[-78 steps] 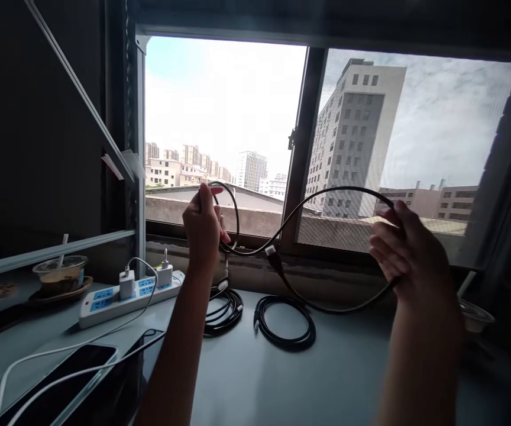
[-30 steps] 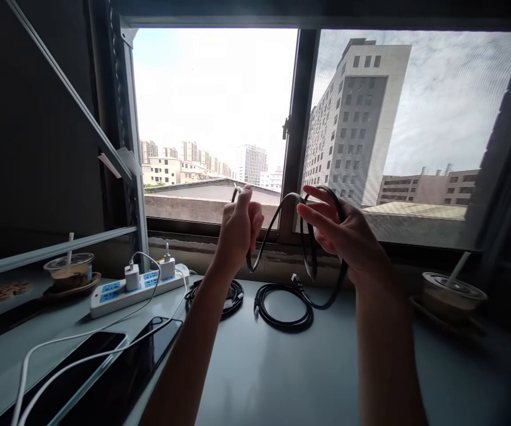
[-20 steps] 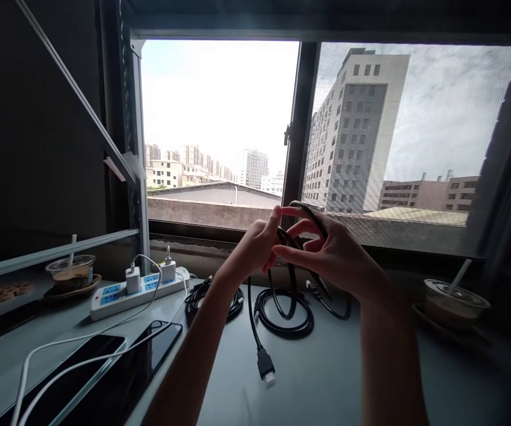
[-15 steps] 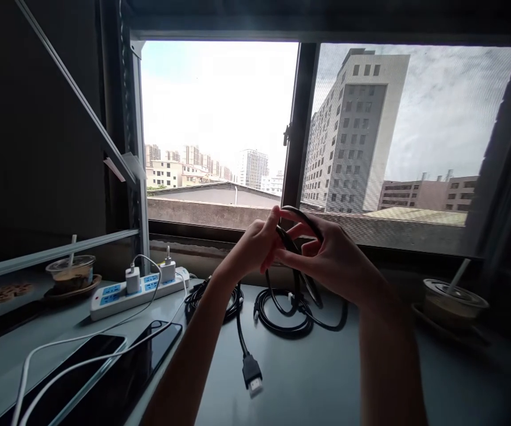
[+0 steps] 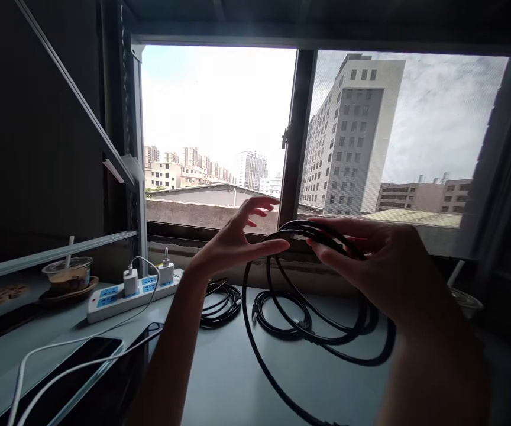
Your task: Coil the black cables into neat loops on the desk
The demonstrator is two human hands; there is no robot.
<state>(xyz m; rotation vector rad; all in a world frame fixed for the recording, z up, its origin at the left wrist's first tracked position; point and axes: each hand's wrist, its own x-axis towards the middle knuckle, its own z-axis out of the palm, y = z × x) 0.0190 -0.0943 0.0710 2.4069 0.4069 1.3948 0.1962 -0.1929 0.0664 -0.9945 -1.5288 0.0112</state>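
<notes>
My right hand is raised in front of the window, its fingers closed over the top of a black cable gathered into several large loops. The loops hang down toward the grey table, and one strand runs off the bottom of the picture. My left hand is beside it on the left with fingers spread. One outstretched finger touches the top of the loops. The cable's plug is out of sight.
Two smaller coiled black cables lie on the table under the window. At left are a white power strip with chargers, white leads, two phones and a drink cup. Another cup stands at right.
My hands came together from far apart, gathering the long cable into loops. The dangling plug has left view. My left hand has now let go and spread its fingers; the loops hang wider.
</notes>
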